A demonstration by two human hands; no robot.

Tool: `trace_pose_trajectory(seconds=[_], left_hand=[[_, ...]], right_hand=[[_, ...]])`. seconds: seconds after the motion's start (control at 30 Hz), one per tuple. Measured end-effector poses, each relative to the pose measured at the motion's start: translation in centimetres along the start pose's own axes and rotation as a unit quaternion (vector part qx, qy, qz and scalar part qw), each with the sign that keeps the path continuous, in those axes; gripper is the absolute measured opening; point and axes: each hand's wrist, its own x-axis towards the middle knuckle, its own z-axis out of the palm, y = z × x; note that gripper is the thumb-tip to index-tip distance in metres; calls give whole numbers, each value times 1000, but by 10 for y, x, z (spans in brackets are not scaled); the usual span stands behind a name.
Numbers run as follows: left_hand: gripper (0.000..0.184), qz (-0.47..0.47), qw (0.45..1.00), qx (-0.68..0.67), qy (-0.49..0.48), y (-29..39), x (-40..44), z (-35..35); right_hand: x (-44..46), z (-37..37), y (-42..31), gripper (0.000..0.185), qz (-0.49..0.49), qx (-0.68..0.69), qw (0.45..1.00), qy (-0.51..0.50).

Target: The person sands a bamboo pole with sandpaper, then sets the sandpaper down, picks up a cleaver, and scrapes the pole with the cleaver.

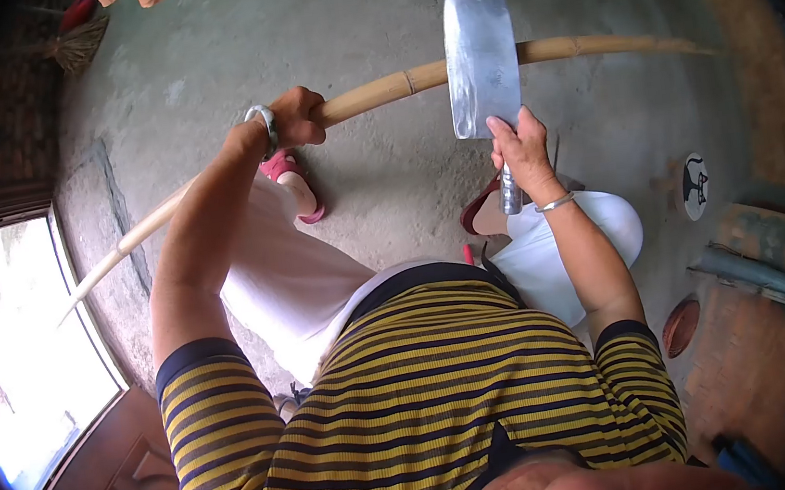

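A long bamboo pole [384, 89] crosses the view from lower left to upper right. My left hand [299, 118] is closed around it, with a bangle on the wrist. In my right hand [521, 151] is a cleaver [483, 65], gripped by its metal handle, thumb at the base of the blade. The broad blade points away from me and covers part of the pole to the right of my left hand; whether it touches the pole I cannot tell. The pole's far right end looks thin and blurred.
Below is a bare concrete floor [375, 179]. A bright doorway [30, 335] and carved door [139, 487] stand at the left. A broom [79, 46] is at the upper left. At the right are a round stool with a cat picture [694, 186] and a brick wall [744, 360].
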Motion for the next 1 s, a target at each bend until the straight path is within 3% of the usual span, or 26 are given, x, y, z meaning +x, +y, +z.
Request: trace_pose_trajectory(seconds=[0.07,0.17,0.23,0.3,0.37,0.4,0.43,0.5,0.53,0.6,0.77,0.83,0.97,1.0], left_hand=[[35,16,999,-5,28,-1,2,0],[36,27,998,-10,48,-3,5,-1],[37,31,999,-10,42,-4,5,-1],[36,28,999,-4,37,-1,3,-2],[36,11,999,-22,23,5,3,-4],[36,-7,999,-41,9,8,2,-5],[36,-25,998,-59,-4,11,2,-7],[35,-29,996,-79,-20,12,2,-9],[34,-31,995,-89,-30,12,1,-8],[33,-46,995,-76,-35,19,-2,-11],[32,-60,993,-92,-43,24,-2,-12],[32,-38,996,-72,-40,17,0,-11],[33,-57,991,-105,-57,14,6,-8],[33,-60,991,-106,-56,15,5,-9]], right_hand=[[5,5,34,30,-108,-123,987,-10],[-1,11,28,21,-164,-169,971,-39],[-1,5,11,19,-33,-53,997,-38],[-1,4,2,25,-53,26,998,19],[-5,10,13,26,-16,-18,999,-32],[-9,14,24,28,-53,-114,989,-82],[-10,17,31,32,-176,-220,954,-99],[-5,15,40,33,-284,-252,923,-54],[-8,12,28,33,-174,-185,967,-37],[-9,0,-2,34,44,-46,998,2],[-4,7,35,28,-159,-135,978,-6],[-6,-2,20,27,-66,-59,995,-51],[-15,13,13,24,-45,-15,998,-28],[-12,14,21,28,-99,-99,990,-31]])
